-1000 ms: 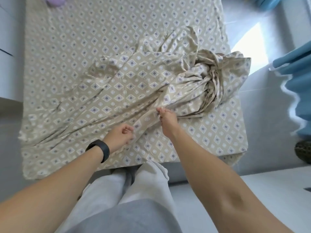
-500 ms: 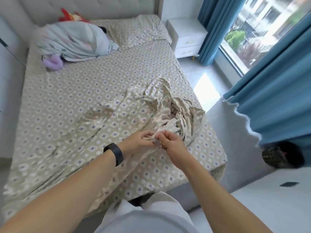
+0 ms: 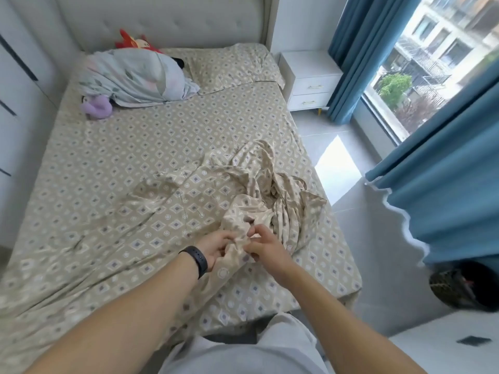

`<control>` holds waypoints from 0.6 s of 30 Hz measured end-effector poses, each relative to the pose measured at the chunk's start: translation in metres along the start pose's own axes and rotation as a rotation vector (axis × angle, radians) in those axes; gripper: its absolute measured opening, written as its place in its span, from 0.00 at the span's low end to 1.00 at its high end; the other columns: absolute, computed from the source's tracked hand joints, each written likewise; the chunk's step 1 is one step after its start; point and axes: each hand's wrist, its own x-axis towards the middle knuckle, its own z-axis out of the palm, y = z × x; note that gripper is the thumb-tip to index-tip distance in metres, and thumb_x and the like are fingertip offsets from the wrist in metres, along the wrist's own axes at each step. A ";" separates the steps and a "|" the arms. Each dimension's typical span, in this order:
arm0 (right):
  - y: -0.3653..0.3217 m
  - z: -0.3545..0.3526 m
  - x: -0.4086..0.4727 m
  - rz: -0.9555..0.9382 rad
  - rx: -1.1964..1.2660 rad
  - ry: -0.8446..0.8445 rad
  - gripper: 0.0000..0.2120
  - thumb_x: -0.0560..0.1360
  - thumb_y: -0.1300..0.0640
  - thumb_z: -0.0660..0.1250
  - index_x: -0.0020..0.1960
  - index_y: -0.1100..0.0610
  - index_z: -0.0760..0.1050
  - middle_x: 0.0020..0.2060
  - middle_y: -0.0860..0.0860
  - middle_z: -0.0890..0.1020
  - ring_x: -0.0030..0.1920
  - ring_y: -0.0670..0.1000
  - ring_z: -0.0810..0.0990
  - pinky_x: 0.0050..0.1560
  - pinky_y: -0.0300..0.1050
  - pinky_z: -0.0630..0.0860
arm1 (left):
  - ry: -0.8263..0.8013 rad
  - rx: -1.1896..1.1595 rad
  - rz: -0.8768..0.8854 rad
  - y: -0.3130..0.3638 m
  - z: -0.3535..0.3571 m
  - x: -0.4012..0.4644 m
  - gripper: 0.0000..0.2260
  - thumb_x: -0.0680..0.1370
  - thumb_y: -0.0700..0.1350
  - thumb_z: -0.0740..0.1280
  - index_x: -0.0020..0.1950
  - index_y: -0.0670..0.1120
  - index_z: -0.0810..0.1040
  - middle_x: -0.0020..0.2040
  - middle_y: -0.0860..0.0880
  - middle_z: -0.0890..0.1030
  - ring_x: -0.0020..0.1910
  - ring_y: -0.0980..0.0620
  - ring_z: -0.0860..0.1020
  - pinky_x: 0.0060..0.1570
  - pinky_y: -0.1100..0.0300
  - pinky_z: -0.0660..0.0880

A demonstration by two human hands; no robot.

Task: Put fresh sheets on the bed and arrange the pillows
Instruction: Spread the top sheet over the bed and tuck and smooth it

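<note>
- Your left hand [image 3: 216, 245] and right hand [image 3: 266, 245] meet at the foot of the bed [image 3: 108, 163], fingers curled, both pinching the same gathered edge of the loose sheet [image 3: 243, 195].
- That sheet lies bunched toward the bed's window side, on the fitted sheet.
- A pillow [image 3: 235, 64] lies flat at the headboard, beside a bundled blanket [image 3: 135, 76].

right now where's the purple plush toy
In the head view, the purple plush toy lies at the far left of the bed, near the headboard, touching the bundled pale blanket.
</note>
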 end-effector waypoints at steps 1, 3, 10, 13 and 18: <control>-0.002 -0.016 0.001 -0.001 -0.042 -0.015 0.10 0.76 0.69 0.63 0.50 0.55 0.69 0.30 0.52 0.73 0.31 0.48 0.69 0.29 0.37 0.66 | 0.049 -0.019 0.043 0.007 0.013 0.008 0.10 0.78 0.42 0.65 0.41 0.39 0.82 0.31 0.45 0.78 0.30 0.48 0.78 0.36 0.56 0.77; 0.002 -0.057 0.007 0.018 -0.169 -0.077 0.08 0.76 0.66 0.64 0.50 0.54 0.70 0.29 0.49 0.75 0.31 0.48 0.68 0.31 0.39 0.65 | 0.078 -0.076 0.101 0.017 0.051 0.015 0.10 0.78 0.42 0.64 0.41 0.41 0.81 0.35 0.43 0.79 0.32 0.46 0.79 0.34 0.56 0.78; 0.009 -0.182 0.042 0.225 -0.134 0.003 0.13 0.81 0.48 0.62 0.58 0.56 0.75 0.40 0.52 0.84 0.32 0.47 0.74 0.34 0.42 0.68 | -0.165 -0.132 0.169 0.003 0.154 0.002 0.16 0.70 0.38 0.66 0.56 0.40 0.84 0.51 0.38 0.81 0.42 0.45 0.81 0.40 0.56 0.81; -0.007 -0.201 0.060 0.371 -0.110 -0.061 0.29 0.77 0.30 0.62 0.59 0.55 0.76 0.40 0.51 0.81 0.31 0.47 0.70 0.34 0.42 0.67 | -0.111 0.089 0.240 -0.018 0.164 -0.014 0.06 0.63 0.42 0.66 0.32 0.40 0.81 0.33 0.47 0.77 0.32 0.53 0.74 0.33 0.64 0.74; 0.006 -0.170 0.096 0.373 -0.610 -0.227 0.14 0.76 0.47 0.69 0.42 0.58 0.79 0.30 0.50 0.78 0.26 0.48 0.66 0.31 0.41 0.64 | -0.153 0.150 0.204 -0.038 0.161 -0.024 0.07 0.69 0.41 0.61 0.31 0.40 0.72 0.22 0.52 0.67 0.17 0.57 0.65 0.19 0.67 0.62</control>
